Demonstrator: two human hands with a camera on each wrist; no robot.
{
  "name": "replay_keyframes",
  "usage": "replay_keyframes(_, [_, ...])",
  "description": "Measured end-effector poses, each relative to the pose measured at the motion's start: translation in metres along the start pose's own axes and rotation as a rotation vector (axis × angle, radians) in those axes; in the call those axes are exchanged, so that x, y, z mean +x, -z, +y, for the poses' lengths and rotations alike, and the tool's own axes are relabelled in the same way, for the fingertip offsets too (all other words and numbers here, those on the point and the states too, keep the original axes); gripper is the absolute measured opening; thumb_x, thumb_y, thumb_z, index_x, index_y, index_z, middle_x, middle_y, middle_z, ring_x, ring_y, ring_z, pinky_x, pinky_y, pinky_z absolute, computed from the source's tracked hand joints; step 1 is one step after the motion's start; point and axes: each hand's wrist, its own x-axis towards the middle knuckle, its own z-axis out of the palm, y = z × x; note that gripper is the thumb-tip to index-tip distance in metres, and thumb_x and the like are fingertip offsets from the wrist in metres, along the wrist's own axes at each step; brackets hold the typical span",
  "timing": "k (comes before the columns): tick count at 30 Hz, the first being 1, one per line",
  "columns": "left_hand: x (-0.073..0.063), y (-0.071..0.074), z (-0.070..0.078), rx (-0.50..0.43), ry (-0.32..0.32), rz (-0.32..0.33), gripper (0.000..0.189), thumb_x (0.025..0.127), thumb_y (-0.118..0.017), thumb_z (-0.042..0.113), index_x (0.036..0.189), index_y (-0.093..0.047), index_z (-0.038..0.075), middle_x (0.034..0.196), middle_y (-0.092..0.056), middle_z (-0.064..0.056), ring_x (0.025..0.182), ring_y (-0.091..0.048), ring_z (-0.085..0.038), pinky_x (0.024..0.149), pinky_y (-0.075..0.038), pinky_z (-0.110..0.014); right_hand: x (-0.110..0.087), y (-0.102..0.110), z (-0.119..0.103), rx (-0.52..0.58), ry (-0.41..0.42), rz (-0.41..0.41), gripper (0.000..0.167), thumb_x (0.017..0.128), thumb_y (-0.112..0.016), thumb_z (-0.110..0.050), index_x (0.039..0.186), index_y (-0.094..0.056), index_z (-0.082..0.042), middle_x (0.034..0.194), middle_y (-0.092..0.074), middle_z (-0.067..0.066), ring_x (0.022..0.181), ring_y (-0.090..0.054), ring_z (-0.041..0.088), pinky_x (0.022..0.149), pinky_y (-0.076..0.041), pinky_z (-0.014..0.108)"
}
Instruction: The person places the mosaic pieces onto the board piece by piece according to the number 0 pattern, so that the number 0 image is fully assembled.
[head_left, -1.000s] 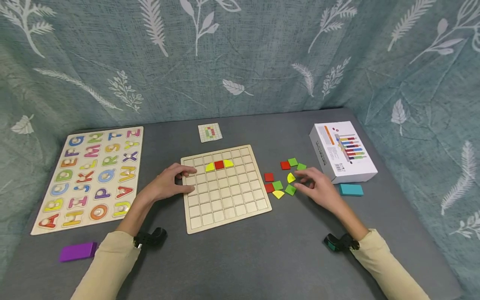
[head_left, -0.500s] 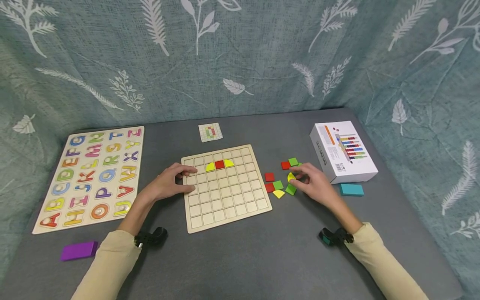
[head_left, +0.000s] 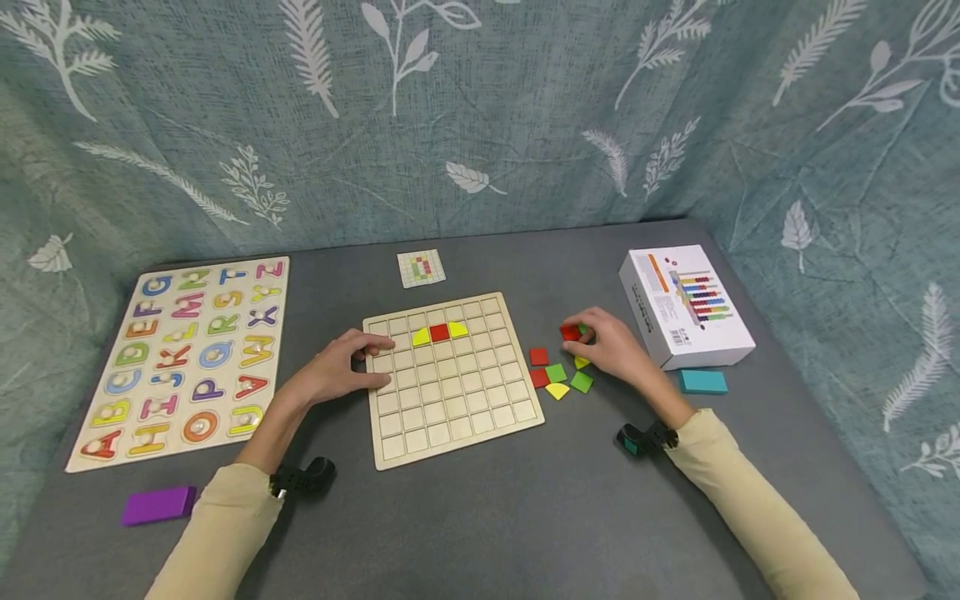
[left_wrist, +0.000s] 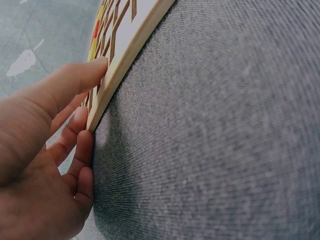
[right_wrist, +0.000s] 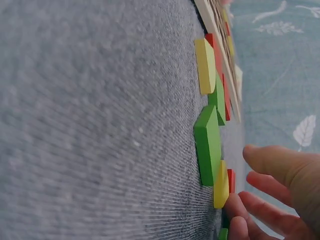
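My left hand (head_left: 337, 368) rests at the left edge of the wooden grid board (head_left: 457, 392), thumb and index finger spread apart on it. In the left wrist view the thumb (left_wrist: 92, 74) touches the board's rim, with the other fingers beside its edge. On the board, a red square tile (head_left: 438, 332) lies between two yellow quarter-circle tiles (head_left: 421, 336). My right hand (head_left: 615, 343) hovers over loose tiles right of the board, fingertips by a red tile (head_left: 570, 332). It partly hides a yellow tile (right_wrist: 221, 185) and a green one. Thumb and fingers stand apart in the right wrist view.
More red, green and yellow tiles (head_left: 555, 372) lie near the board's right edge. A small pattern card (head_left: 422, 267) lies behind the board. An alphabet puzzle (head_left: 180, 358) and purple block (head_left: 159, 506) are left; a white box (head_left: 686, 304) and teal block (head_left: 702, 382) are right.
My right hand has moved left and away from me, from beside the yellow quarter-circle tile to the red tile behind it. The left hand has stayed on the board's edge.
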Motion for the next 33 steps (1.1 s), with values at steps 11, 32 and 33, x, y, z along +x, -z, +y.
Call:
replay_keyframes(11, [0.0009, -0.0005, -0.001, -0.006, -0.006, -0.005, 0.053, 0.086, -0.074, 0.02, 0.133, -0.056, 0.005, 0.111, -0.05, -0.013, 0.103, -0.045, -0.027, 0.088, -0.038, -0.041, 0.0044, -0.0015, 0.0019, -0.026, 0.008, -0.029, 0.035, 0.088, -0.071, -0.013, 0.12, -0.065, -0.001, 0.12, -0.06, 0.02, 0.082, -0.06, 0.022, 0.069, -0.043, 0.03])
replay_keyframes(32, [0.0005, -0.0005, 0.0, -0.003, -0.013, 0.009, 0.053, 0.084, -0.076, 0.019, 0.131, -0.057, 0.004, 0.111, -0.051, -0.014, 0.103, -0.045, -0.027, 0.088, -0.038, -0.041, 0.0072, -0.0006, 0.0038, -0.051, 0.008, -0.039, 0.033, 0.088, -0.067, -0.005, 0.121, -0.065, -0.001, 0.12, -0.06, 0.019, 0.087, -0.061, 0.025, 0.072, -0.045, 0.035])
replay_keyframes(33, [0.0007, -0.0005, -0.0001, -0.003, -0.014, 0.009, 0.053, 0.084, -0.076, 0.019, 0.131, -0.057, 0.004, 0.111, -0.051, -0.014, 0.103, -0.045, -0.027, 0.087, -0.038, -0.041, 0.0074, -0.0008, 0.004, -0.058, 0.012, -0.038, 0.033, 0.088, -0.066, -0.004, 0.121, -0.065, 0.0, 0.12, -0.06, 0.019, 0.087, -0.061, 0.025, 0.072, -0.045, 0.035])
